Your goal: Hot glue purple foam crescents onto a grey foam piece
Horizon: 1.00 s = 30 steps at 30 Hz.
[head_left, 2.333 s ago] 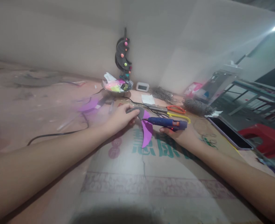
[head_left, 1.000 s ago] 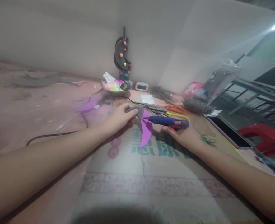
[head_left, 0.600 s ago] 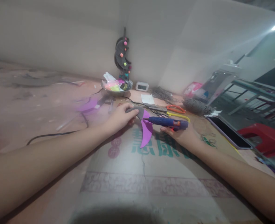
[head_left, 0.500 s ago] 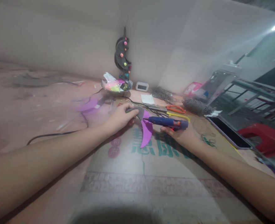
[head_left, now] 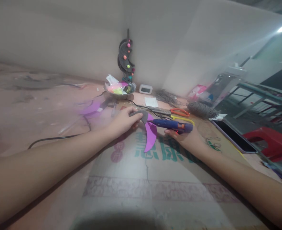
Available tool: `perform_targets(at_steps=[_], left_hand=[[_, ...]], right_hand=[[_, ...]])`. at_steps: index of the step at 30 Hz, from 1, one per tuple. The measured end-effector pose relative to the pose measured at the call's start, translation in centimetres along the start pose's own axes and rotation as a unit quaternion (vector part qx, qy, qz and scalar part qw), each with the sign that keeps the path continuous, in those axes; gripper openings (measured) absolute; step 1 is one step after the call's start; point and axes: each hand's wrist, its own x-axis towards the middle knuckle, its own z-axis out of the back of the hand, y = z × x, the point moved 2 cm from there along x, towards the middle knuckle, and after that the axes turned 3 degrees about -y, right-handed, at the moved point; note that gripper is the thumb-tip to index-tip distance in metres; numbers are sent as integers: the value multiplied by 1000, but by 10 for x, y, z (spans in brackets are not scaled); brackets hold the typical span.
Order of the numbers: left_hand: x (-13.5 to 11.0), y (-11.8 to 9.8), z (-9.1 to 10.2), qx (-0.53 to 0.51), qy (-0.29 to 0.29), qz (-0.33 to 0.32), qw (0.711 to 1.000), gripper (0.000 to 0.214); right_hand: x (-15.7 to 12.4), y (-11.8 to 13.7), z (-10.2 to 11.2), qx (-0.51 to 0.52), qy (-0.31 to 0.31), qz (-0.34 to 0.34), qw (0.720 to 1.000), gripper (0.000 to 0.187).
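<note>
Between thumb and fingers, my left hand [head_left: 129, 118] pinches a crescent-shaped piece, grey at the held end [head_left: 144, 116], with a purple part [head_left: 151, 135] curving down to a point. A blue glue gun [head_left: 171, 125] is in my right hand [head_left: 184, 135], its fingers wrapped round the handle and partly hidden. The gun points left, and its nozzle meets the piece, or nearly so, where grey borders purple. Beneath both hands lies a printed cardboard sheet [head_left: 122, 191].
Scissors with orange handles [head_left: 180, 112], a grey yarn bundle [head_left: 200, 109] and a phone [head_left: 235, 136] lie beyond and to the right. A metal bowl [head_left: 119, 92] of scraps, a small white clock [head_left: 145, 89] and a decorated grey crescent [head_left: 125, 57] stand near the wall. A black cord [head_left: 52, 138] crosses the left side.
Almost nothing differs. The glue gun's nozzle has shifted very slightly along the piece; both hands keep their holds.
</note>
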Motion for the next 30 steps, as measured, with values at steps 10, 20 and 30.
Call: perform_targets(at_steps=[10, 20, 30], left_hand=[[-1, -2, 0, -4, 12, 2, 1000, 20], [-3, -5, -1, 30, 24, -5, 999, 21], [-5, -9, -1, 36, 37, -7, 999, 21]], right_hand=[[0, -1, 1, 16, -9, -7, 1000, 18], [2, -8, 2, -30, -30, -3, 999, 22], [4, -13, 2, -40, -36, -11, 998, 29]])
